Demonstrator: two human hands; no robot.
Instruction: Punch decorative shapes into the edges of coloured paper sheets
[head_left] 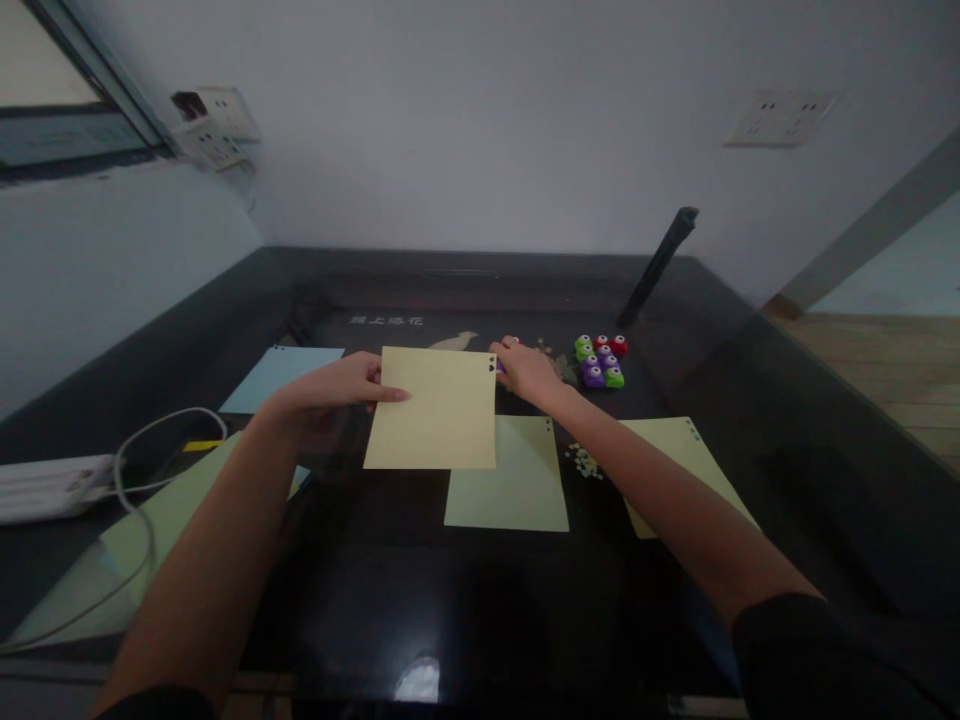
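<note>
In the head view, a pale yellow sheet (431, 425) was held over the dark glossy tabletop (360, 600), near its middle, and part of a pale green sheet (510, 495) was covered by it. Its left edge was pinched by the left hand (360, 380), the thumb being laid on top and the fingers tucked behind, most likely so that the paper could be steadied with little of its face covered. By the right hand (531, 374), whose fingers were curled in a grip, a small purple craft punch (500, 366) was held at the sheet's upper right corner; much of it was hidden, and whether it was being pressed could not be told. Dark cut-outs (492, 364) were seen in that corner, which was probably used because the edge could be reached easily there by so short a tool. Similar marks were shown at the same corner of the pale green sheet and of a yellow sheet (686, 460), the latter partly hidden by the right forearm (652, 480). Eye-topped punches (600, 362) in green, purple and red were grouped to the right of the right hand, apparently within easy reach. Paper confetti (584, 461) was scattered beside the pale green sheet, and a white power strip (56, 488) was set at the far left, seemingly clear of the hands.
</note>
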